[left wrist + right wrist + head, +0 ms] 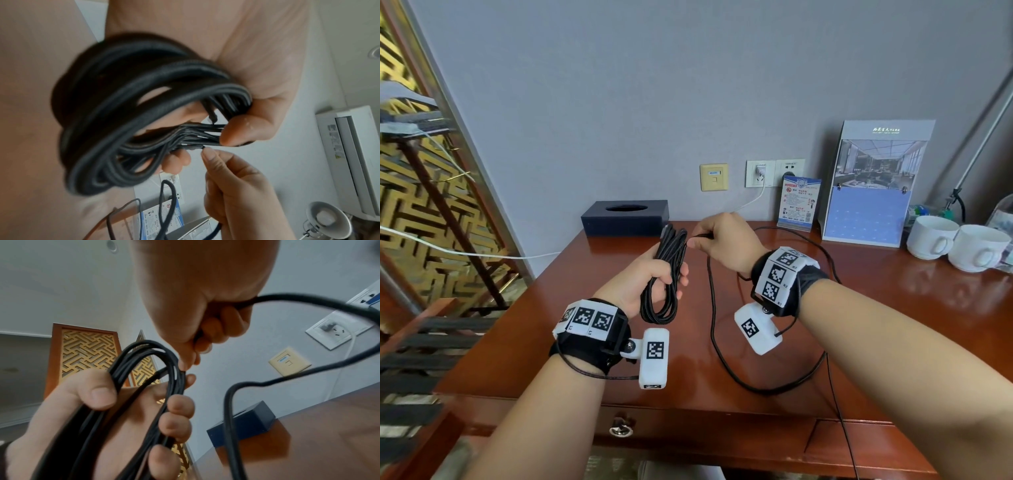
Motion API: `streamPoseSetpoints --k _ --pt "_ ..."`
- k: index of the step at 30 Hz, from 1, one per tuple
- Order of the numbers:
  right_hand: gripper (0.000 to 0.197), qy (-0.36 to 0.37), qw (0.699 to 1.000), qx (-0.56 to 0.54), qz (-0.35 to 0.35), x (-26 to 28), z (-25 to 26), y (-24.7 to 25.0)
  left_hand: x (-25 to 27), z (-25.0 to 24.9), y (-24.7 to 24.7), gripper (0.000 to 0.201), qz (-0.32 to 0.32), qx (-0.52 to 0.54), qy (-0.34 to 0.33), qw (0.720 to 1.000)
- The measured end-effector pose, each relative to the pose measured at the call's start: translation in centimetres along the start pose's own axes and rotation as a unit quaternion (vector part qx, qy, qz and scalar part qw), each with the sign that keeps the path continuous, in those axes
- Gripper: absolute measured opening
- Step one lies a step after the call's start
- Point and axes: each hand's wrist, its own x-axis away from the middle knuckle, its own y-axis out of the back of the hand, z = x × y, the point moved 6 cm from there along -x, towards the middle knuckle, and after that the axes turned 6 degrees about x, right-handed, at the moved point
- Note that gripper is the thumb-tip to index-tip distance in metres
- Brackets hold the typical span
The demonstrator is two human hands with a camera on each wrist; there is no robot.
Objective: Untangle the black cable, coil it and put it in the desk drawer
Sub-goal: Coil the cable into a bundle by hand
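Reddish polished wood makes up the desk (893,308), whose back edge meets the grey wall and whose left edge ends beside a gilt lattice screen (431,205). Along the back edge stand a dark tissue box (625,219) toward the left corner, a small blue notice card (798,204), a large leaflet stand (873,185) and, toward the right, two white cups (959,245). The middle and front of the desk hold only loose cable. Below the front edge the drawer (688,428) is closed, its ring pull showing.

The black cable (666,277) is braided and matte. Most of it is gathered into a long, narrow bundle of several loops, held upright above the desk's left half. The left hand (643,284) clasps this bundle at mid-height, thumb on one side and fingers curled round the other. The right hand (726,245), just beside the bundle's top, pinches the free run of cable between thumb and forefinger. From there the uncoiled length drops to the desk, sweeps toward the front edge and curves back in one wide loop.
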Motion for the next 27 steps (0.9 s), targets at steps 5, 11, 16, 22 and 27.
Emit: streamPoseSetpoints --k 5,11,16,22,27 --pt "0.028 -0.022 0.999 0.035 -0.011 0.1 0.0 0.1 -0.1 0.1 0.5 0.071 -0.031 -0.049 0.002 0.998" --pt "0.023 -0.038 0.996 0.051 0.057 0.5 -2.1 1.0 0.4 -1.5 5.8 0.059 -0.232 -0.033 -0.056 0.971" --pt "0.021 -0.034 0.995 0.094 0.031 0.5 -2.2 1.8 0.7 -2.2 7.5 0.056 -0.305 0.051 -0.124 0.943" --pt "0.026 0.004 0.999 -0.002 -0.045 0.0 1.1 0.9 0.1 -1.6 6.2 0.054 -0.285 0.098 -0.135 0.944" --pt "0.044 0.041 0.999 -0.007 -0.026 0.5 3.7 -1.1 -0.4 -0.9 5.7 0.049 -0.259 0.146 -0.105 0.949"
